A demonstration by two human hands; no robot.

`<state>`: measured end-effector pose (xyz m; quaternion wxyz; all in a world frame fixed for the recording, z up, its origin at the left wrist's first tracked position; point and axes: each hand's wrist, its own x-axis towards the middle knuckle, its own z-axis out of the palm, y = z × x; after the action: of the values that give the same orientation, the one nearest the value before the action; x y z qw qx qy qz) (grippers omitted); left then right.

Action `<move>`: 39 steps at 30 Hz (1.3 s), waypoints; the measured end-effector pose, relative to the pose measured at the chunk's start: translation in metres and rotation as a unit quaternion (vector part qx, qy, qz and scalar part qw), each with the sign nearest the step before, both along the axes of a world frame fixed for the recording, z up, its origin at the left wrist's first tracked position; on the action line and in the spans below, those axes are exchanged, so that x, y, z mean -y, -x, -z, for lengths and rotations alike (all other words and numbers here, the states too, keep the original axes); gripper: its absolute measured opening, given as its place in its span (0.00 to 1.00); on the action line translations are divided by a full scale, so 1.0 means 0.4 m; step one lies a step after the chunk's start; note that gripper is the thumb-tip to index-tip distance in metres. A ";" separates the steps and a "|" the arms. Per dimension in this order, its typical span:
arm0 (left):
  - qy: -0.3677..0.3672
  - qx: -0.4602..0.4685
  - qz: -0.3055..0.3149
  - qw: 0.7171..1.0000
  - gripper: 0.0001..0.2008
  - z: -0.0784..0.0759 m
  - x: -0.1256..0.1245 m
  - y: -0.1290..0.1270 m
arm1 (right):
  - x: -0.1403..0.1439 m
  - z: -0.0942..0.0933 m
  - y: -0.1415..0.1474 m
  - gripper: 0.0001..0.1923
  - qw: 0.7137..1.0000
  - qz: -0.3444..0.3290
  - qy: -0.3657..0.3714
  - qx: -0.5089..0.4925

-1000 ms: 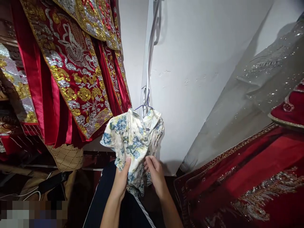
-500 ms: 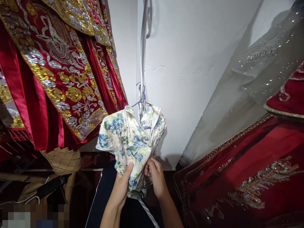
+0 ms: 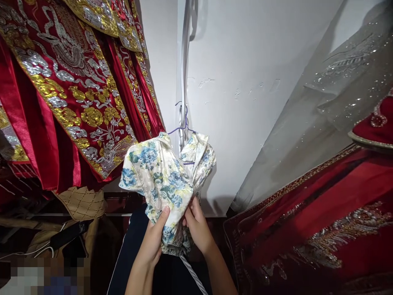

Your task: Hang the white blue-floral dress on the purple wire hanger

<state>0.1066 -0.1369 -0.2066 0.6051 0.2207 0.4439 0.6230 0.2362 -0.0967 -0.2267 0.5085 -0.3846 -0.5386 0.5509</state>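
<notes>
Since a second ago, your hands have bunched the floral garment [image 3: 159, 180] tighter on its purple hanger [image 3: 183, 125] against the white wall [image 3: 245, 102]. Your left hand [image 3: 153, 241] grips its front and your right hand [image 3: 196, 225] pinches the hem; keep the cloth gathered evenly.

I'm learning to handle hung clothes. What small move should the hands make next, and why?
Probably ease the bunched hem downward. Both the left hand and right hand grip the floral garment low, crumpled, while it hangs on the purple hanger.
</notes>
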 end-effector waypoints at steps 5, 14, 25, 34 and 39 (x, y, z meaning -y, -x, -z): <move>-0.024 -0.002 -0.007 1.000 0.33 0.003 -0.002 0.010 | -0.003 -0.013 -0.008 0.14 1.000 -0.009 -0.002 0.002; -0.141 -0.439 -0.215 0.861 0.35 0.098 -0.033 0.000 | -0.001 -0.008 -0.027 0.19 0.996 -0.029 0.052 0.068; -0.237 -0.481 0.028 0.844 0.10 0.112 -0.061 -0.034 | -0.124 -0.160 -0.051 0.19 0.999 0.024 0.041 0.016; -0.239 -0.565 0.083 0.786 0.08 0.104 -0.143 0.037 | -0.241 -0.396 -0.004 0.14 0.992 0.023 -0.079 -0.096; -0.358 -0.488 -0.019 0.796 0.20 -0.122 -0.189 0.046 | -0.186 -0.354 0.023 0.15 0.990 0.015 -0.141 -0.013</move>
<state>0.0880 -0.0613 -0.1580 0.1746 0.6876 0.4299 0.5585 0.2271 -0.0222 -0.0850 0.5729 -0.3096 -0.5983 0.4668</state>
